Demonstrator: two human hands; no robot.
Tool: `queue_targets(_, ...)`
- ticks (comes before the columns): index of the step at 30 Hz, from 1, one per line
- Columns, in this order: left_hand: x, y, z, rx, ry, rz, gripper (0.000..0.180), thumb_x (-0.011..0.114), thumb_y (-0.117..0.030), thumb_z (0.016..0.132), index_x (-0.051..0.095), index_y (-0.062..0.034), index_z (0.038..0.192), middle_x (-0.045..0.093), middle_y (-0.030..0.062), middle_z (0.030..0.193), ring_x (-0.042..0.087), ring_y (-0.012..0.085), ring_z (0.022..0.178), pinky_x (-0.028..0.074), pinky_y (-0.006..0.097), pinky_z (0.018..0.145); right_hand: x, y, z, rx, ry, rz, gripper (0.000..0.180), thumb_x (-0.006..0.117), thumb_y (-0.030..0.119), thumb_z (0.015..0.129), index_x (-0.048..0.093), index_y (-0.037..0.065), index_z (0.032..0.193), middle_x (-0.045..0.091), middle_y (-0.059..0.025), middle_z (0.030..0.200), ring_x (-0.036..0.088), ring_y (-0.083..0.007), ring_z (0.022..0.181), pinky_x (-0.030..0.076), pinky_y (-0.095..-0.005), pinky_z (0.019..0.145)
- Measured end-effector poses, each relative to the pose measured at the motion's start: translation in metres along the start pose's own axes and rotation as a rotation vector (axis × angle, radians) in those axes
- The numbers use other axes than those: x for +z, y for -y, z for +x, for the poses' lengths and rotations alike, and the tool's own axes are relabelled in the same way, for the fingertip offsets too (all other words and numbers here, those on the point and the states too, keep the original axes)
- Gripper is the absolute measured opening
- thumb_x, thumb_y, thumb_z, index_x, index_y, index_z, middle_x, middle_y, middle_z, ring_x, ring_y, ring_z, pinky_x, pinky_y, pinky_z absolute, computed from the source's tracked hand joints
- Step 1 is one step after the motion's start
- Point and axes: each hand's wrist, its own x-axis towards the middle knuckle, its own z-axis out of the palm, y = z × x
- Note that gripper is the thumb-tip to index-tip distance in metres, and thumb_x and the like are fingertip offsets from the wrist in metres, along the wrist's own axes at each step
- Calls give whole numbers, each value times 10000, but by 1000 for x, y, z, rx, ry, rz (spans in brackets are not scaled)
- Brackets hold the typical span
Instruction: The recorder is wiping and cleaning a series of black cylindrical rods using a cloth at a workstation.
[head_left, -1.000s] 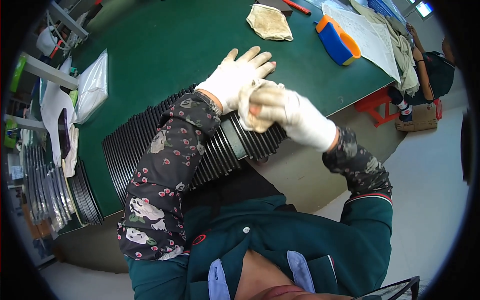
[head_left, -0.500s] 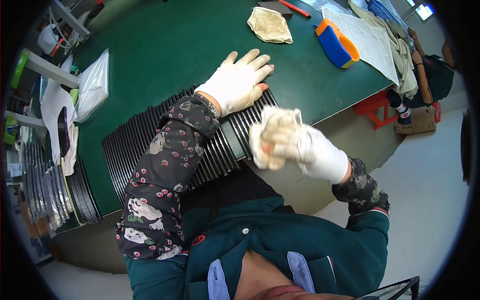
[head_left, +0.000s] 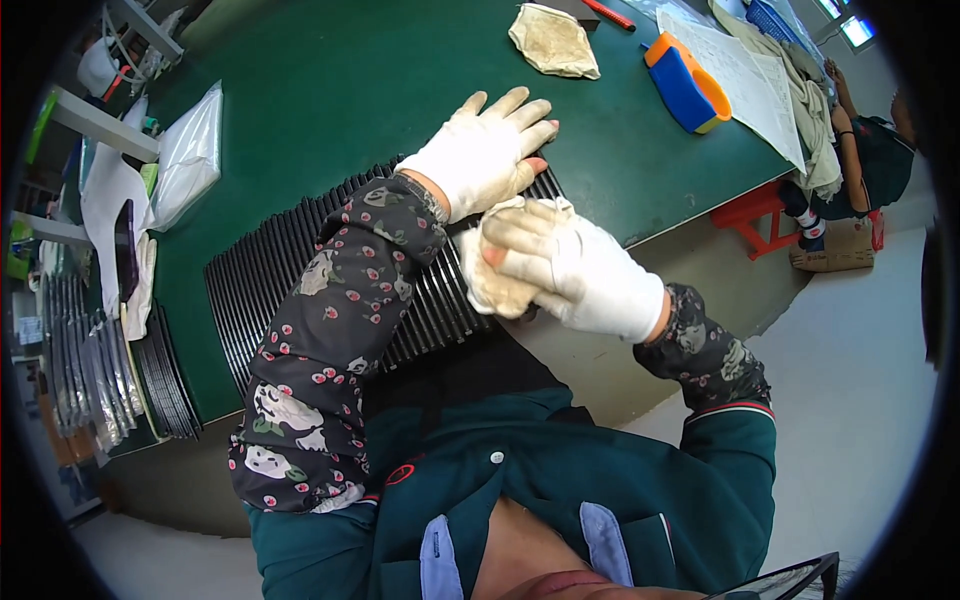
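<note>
A row of thin black strips [head_left: 270, 275] lies side by side on the green table, near its front edge. My left hand [head_left: 480, 155], in a white glove with bare fingertips showing, rests flat with fingers spread over the far ends of the strips at the right. In my right hand [head_left: 575, 265], also gloved, is a bunched cream cloth [head_left: 490, 275]. The cloth lies over the near part of the strips at the row's right end, and the fingers press on it. My left forearm crosses the row and hides part of it.
A second cream cloth [head_left: 555, 42] lies at the far side, near a red pen [head_left: 610, 14]. An orange and blue tape dispenser [head_left: 688, 85] stands by paper sheets [head_left: 745, 85]. Plastic-wrapped packs [head_left: 190, 150] are at left. Another person [head_left: 868, 150] sits at far right, beside a red stool [head_left: 750, 222].
My right hand has moved left with the cloth, from beside the table edge onto the strips. My left hand stays spread in nearly the same place.
</note>
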Motion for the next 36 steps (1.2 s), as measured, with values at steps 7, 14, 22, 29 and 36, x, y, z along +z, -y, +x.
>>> queue_targets(7, -4, -4, 1, -25, 76, -20, 463, 528, -273, 917, 478, -85, 1338, 404, 102, 1446, 326, 288, 1377, 294, 487, 1110, -8, 11, -19, -104, 124, 201, 513, 685, 99, 706, 537, 43, 1195, 551, -149, 1233, 522, -340, 1193, 426, -451, 987)
queue_targets(14, -3, -1, -3, -30, 39, -18, 460, 530, -279, 917, 485, -83, 1332, 414, 99, 1441, 320, 284, 1382, 295, 489, 1109, -3, 27, -16, -125, 136, 186, 536, 673, 172, 748, 494, 3, 1225, 508, -182, 1269, 458, -361, 1252, 371, -454, 1046)
queue_targets(22, -3, -5, 4, -37, 41, -11, 456, 525, -290, 919, 490, -84, 1325, 414, 100, 1441, 320, 287, 1381, 299, 495, 1106, -1, 26, -39, 74, 23, 80, 649, 693, 38, 644, 485, 39, 1259, 494, -181, 1305, 479, -391, 1223, 415, -487, 988)
queue_targets(29, -4, -1, 0, -44, 52, -28, 477, 528, -292, 920, 472, -84, 1346, 374, 118, 1465, 299, 301, 1392, 282, 500, 1116, -19, 39, -61, 334, 53, 1026, 530, 471, 503, 954, 596, 2, 1073, 641, -217, 1072, 626, -379, 1032, 453, -489, 935)
queue_targets(36, -37, 13, -26, -5, -92, -110, 587, 565, -223, 901, 359, -86, 1433, 292, 120, 1522, 223, 321, 1430, 216, 516, 1143, -40, 13, -6, 237, -254, 350, 319, 493, 119, 919, 559, -24, 1196, 642, -178, 1162, 631, -324, 1060, 472, -335, 933)
